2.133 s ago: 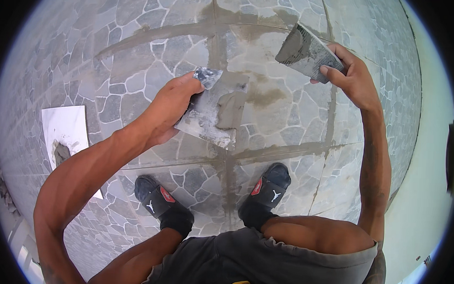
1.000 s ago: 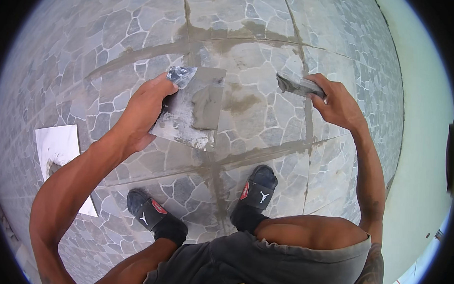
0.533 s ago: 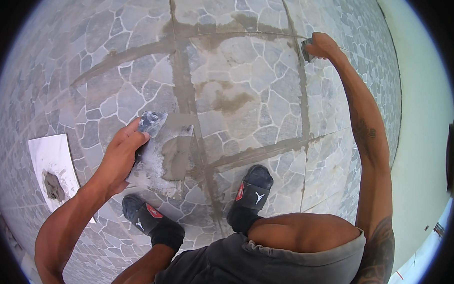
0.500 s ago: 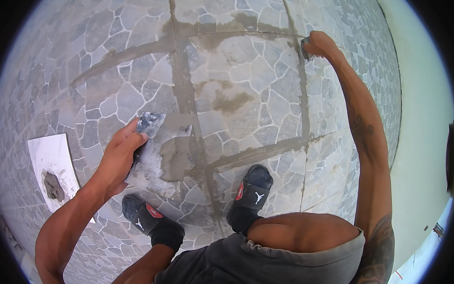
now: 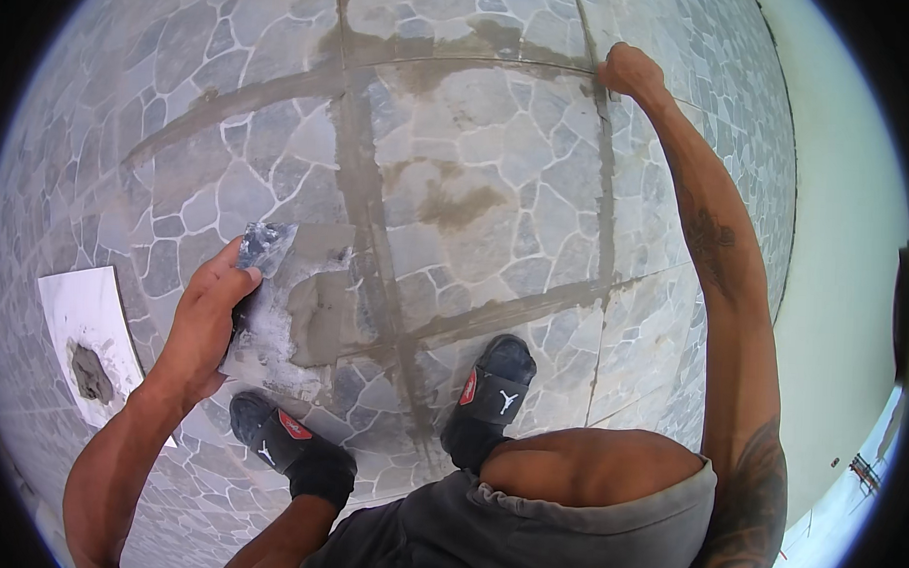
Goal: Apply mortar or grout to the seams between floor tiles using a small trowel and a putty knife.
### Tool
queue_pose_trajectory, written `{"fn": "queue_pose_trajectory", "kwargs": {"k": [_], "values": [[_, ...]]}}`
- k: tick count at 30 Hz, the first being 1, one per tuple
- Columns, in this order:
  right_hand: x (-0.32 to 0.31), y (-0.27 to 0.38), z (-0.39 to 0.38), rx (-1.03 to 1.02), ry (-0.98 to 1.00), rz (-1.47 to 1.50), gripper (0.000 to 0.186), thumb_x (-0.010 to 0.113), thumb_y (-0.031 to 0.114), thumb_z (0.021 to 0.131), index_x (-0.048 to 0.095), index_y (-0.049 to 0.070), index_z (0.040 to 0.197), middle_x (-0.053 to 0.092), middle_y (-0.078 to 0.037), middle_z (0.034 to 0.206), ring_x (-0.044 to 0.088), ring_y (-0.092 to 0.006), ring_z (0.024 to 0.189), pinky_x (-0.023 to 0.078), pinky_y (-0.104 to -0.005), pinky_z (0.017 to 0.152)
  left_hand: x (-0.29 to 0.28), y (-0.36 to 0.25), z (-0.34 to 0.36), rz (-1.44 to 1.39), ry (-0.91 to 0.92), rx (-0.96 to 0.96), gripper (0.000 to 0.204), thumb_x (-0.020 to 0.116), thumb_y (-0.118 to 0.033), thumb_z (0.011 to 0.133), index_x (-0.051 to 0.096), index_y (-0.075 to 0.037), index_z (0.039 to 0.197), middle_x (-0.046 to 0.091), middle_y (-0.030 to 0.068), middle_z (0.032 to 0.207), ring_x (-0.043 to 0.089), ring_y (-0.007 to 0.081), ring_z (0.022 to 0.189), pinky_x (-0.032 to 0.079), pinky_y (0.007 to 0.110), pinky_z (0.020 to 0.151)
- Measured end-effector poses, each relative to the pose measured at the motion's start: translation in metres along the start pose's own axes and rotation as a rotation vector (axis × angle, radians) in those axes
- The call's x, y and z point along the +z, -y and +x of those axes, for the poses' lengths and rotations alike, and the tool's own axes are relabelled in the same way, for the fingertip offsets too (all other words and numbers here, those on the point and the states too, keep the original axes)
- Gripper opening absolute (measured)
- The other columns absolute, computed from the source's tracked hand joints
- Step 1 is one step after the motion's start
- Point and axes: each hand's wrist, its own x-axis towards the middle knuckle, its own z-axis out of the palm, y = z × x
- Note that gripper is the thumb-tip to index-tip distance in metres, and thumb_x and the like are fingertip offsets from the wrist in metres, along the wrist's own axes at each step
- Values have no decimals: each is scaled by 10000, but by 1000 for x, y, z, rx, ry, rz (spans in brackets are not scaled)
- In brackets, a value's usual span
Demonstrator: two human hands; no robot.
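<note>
My left hand (image 5: pixel 208 310) is closed on the edge of a thin flat plate (image 5: pixel 265 327), thumb on top. A lump of wet grey grout (image 5: pixel 315 317) lies on the plate, with white and dark smears toward the thumb. Far right, my right hand (image 5: pixel 630 72) is a closed fist low over a tile joint, gripping a small flat scraper that the fingers now mostly hide. Beneath it runs a joint (image 5: pixel 607 189) filled with grey grout. More grout bands the wider joint (image 5: pixel 360 171) left of it, and a damp smear (image 5: pixel 457 199) marks the tile between.
A white tile offcut (image 5: pixel 98 312) with a mound of grout (image 5: pixel 93 374) lies at the left. My feet in black slides (image 5: pixel 491 380) stand on the stone-patterned floor tiles (image 5: pixel 509 151). A pale wall (image 5: pixel 836 247) rises along the right side.
My right hand has moved slightly farther away along the joint, and its scraper is now mostly hidden. The plate and my left hand appear a little farther left as the whole view shifts.
</note>
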Motion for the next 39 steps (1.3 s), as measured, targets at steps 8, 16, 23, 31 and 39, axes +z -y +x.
{"fn": "queue_pose_trajectory", "kwargs": {"k": [8,16,23,31,39], "values": [[-29,8,7,-39,87,221,414,560,291,783,622,-102,897,651,-263,746,661,-338,619,539,-423,633,1,-4,1,33,35,6,531,460,-168,896,425,-27,1406,605,75,1156,600,148,1002,502,295,871],[19,5,-27,-230,5,-79,432,607,261,760,602,-96,1003,663,-291,883,654,-423,826,514,-467,749,0,2,7,15,30,19,511,446,-156,903,434,-21,1395,614,69,1150,604,136,981,499,280,866],[4,-25,-57,-39,102,-41,380,595,265,742,640,-69,919,659,-285,907,641,-423,870,496,-462,792,15,-4,10,49,89,43,484,447,-162,896,461,-17,1358,614,74,1146,594,139,993,480,279,882],[-8,-16,-75,160,290,481,449,612,326,743,644,-102,876,653,-248,794,648,-367,762,500,-430,735,15,-4,1,38,87,43,461,454,-161,889,482,-11,1323,617,65,1132,594,134,985,473,273,889],[-7,5,-87,91,250,632,404,561,308,772,659,-77,845,647,-206,752,648,-271,657,513,-388,646,14,-1,-5,63,72,46,452,453,-154,887,486,-7,1313,621,67,1123,595,126,980,477,269,880]]}}
